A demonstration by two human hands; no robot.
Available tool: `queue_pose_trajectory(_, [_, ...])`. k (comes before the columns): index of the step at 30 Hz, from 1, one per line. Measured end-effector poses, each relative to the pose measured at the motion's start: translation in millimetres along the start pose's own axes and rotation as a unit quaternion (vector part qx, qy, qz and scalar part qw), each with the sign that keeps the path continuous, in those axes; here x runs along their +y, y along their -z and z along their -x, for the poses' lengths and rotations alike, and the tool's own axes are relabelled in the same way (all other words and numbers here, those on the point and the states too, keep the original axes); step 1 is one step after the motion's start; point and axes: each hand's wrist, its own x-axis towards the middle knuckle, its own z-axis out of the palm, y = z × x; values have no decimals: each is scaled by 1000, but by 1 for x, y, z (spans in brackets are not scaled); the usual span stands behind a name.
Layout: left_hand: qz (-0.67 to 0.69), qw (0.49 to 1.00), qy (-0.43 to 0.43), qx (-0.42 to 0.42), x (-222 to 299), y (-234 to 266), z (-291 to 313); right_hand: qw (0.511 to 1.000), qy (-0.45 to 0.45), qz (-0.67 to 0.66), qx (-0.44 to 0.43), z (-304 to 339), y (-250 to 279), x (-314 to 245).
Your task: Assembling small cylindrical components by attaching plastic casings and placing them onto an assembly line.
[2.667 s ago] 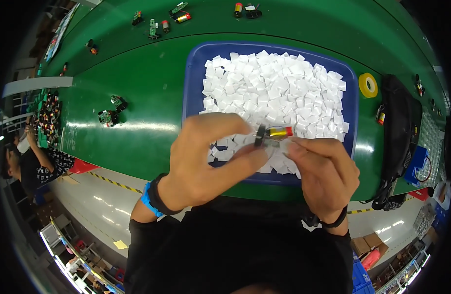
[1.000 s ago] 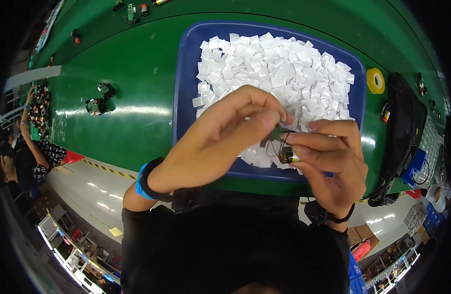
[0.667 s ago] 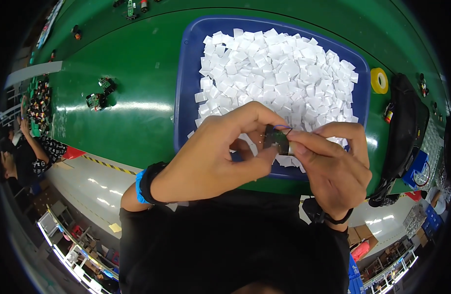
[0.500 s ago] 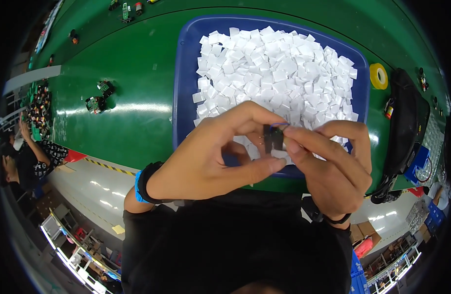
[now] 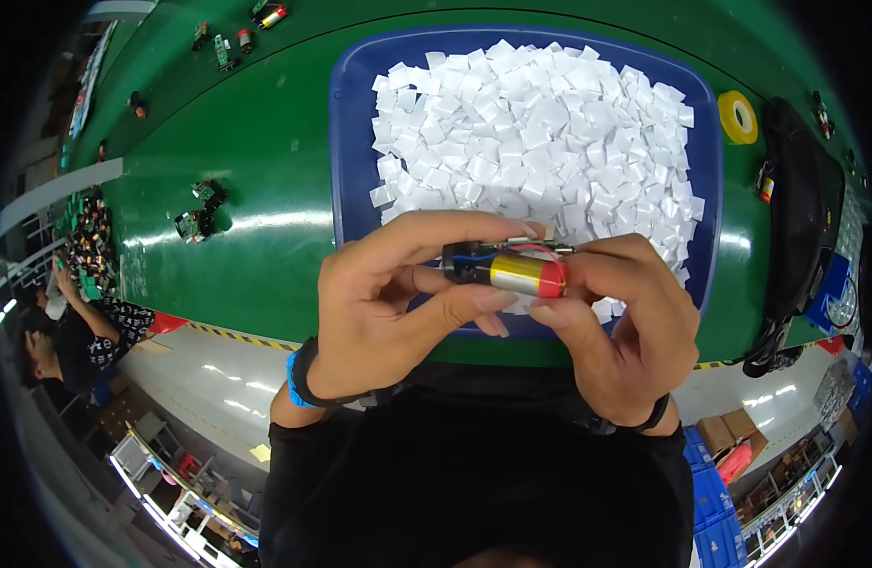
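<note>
**A:** What lies on the green belt [image 5: 266,161] at far left?

**B:** Two small dark assemblies [image 5: 197,210] rest close together near the left edge. Further small parts [image 5: 230,43] sit along the far edge; their exact count cannot be told at this size.

**A:** State the left hand.

**B:** The left hand [image 5: 379,312] is closed in a pinch: thumb below, fingers above, clamping the black end of one small cylindrical battery cell [image 5: 507,271].

**A:** And the cell itself?

**B:** One unit, gold body, red cap at its right end, thin red and blue leads along the top. It is held lying sideways between both hands, above the near rim of the blue tray [image 5: 346,170].

**A:** Right hand?

**B:** The right hand [image 5: 625,331] is likewise closed, fingertips gripping the red end.

**A:** Tray contents?

**B:** One tray, filled with white paper squares [image 5: 540,123], too many to count.

**A:** Right of the tray?

**B:** One yellow tape roll [image 5: 737,116] and one black bag [image 5: 800,218].
</note>
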Motion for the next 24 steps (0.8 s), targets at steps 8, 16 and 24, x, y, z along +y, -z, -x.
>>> queue_pose_trajectory(8, [-274,938,-207,-42,1,-5,-8,999,-1,-31,-17,2,13,7])
queue_pose_trajectory(16, [-413,853,-299,-117,17,7,-16,992,-63,-106,2,5,9,7])
queue_pose_trajectory(24, [-270,954,-48,-124,84,1,-22,993,-51,-111,9,-10,18,-30])
